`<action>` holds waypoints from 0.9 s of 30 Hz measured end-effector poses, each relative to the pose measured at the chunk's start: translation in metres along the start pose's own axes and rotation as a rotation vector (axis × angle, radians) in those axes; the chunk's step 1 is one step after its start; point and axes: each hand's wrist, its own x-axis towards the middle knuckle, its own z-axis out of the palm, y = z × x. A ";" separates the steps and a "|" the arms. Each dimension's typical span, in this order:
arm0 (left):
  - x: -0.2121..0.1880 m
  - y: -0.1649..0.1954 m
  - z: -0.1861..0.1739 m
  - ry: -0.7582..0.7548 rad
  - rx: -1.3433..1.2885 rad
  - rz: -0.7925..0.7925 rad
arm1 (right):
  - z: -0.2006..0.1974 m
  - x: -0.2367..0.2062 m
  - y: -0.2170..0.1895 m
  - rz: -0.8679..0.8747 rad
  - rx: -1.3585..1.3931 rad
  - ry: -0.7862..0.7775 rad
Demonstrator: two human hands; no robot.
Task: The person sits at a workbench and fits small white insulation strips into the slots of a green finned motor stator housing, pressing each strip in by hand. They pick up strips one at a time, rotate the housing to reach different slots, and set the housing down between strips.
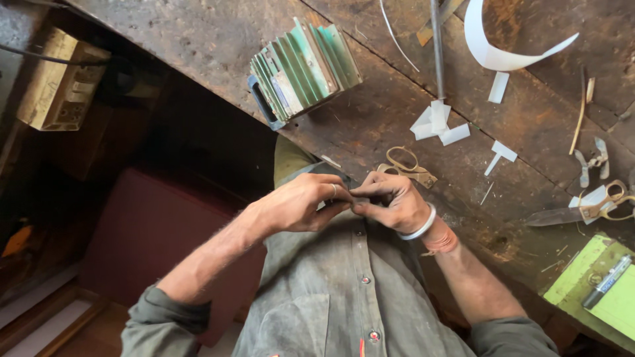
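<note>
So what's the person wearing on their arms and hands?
Grey-green shirt sleeves, rolled up on both arms. The left hand has a ring on one finger. The right hand has a white bangle and a reddish thread band at its wrist.

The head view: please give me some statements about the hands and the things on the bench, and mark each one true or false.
1. The two hands meet in front of the person's shirt. True: the left hand and the right hand pinch together at something small that cannot be made out.
2. The right hand holds the brass-handled scissors. False: they lie on the wooden bench just behind that hand.
3. A white bangle is on the right wrist. True.
4. The stack of green ridged pieces lies on the floor. False: it stands on the bench.
5. A marker lies on a green board. True.
</note>
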 end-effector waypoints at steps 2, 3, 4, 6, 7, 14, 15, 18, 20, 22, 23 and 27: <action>0.001 0.004 -0.005 -0.036 0.042 -0.031 | 0.004 0.000 -0.006 -0.087 -0.100 0.045; 0.004 0.005 -0.013 -0.059 0.057 -0.061 | 0.007 0.001 -0.009 -0.133 -0.122 0.073; 0.008 0.005 -0.022 -0.082 0.075 -0.090 | 0.009 0.003 -0.012 -0.181 -0.144 0.102; 0.017 0.006 -0.044 0.112 0.238 -0.025 | 0.014 0.008 -0.017 -0.118 -0.119 0.194; 0.025 0.004 -0.058 0.265 0.353 0.104 | 0.017 0.011 -0.019 -0.085 -0.106 0.239; 0.093 -0.026 -0.126 0.351 0.964 0.318 | 0.023 0.037 -0.021 -0.206 -0.387 0.561; 0.100 -0.030 -0.130 0.285 0.956 0.284 | 0.024 0.040 -0.021 -0.220 -0.392 0.597; 0.116 -0.036 -0.130 0.219 0.847 0.273 | 0.023 0.045 -0.019 -0.207 -0.342 0.675; 0.121 -0.034 -0.129 0.173 0.917 0.347 | 0.023 0.045 -0.018 -0.229 -0.343 0.708; 0.122 -0.033 -0.127 0.177 0.961 0.386 | 0.023 0.045 -0.016 -0.301 -0.397 0.721; 0.120 -0.032 -0.127 0.200 0.976 0.385 | 0.023 0.046 -0.016 -0.252 -0.382 0.736; 0.112 -0.032 -0.127 0.260 0.883 0.320 | 0.024 0.049 -0.014 -0.183 -0.353 0.755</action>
